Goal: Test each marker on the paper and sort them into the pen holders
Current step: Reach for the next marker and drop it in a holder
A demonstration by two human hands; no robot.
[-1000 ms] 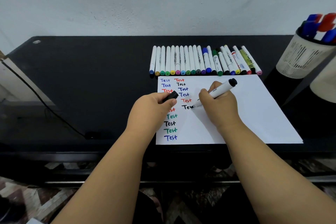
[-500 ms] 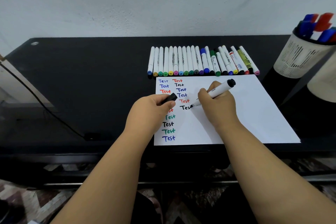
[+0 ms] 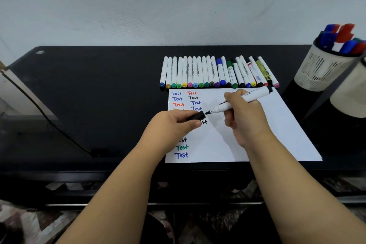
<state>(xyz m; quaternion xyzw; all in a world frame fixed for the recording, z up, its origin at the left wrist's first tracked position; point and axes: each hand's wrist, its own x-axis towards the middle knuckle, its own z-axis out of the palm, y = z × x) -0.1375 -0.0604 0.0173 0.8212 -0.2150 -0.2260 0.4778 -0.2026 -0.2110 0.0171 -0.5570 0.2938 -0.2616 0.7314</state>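
Two hands: right (image 3: 244, 117) grips marker (image 3: 240, 101) (tip pointing left), left (image 3: 174, 125) pinches cap (image 3: 196, 116).

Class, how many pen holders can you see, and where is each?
2. A mesh holder with markers stands at the desk's far right; a plain holder sits beside it, nearer, cut by the frame edge. Others may be hidden.

Both forearms extended — left hand (image 3: 174, 125) pinching a cap (image 3: 196, 116), right hand (image 3: 244, 117) gripping a marker (image 3: 243, 100)
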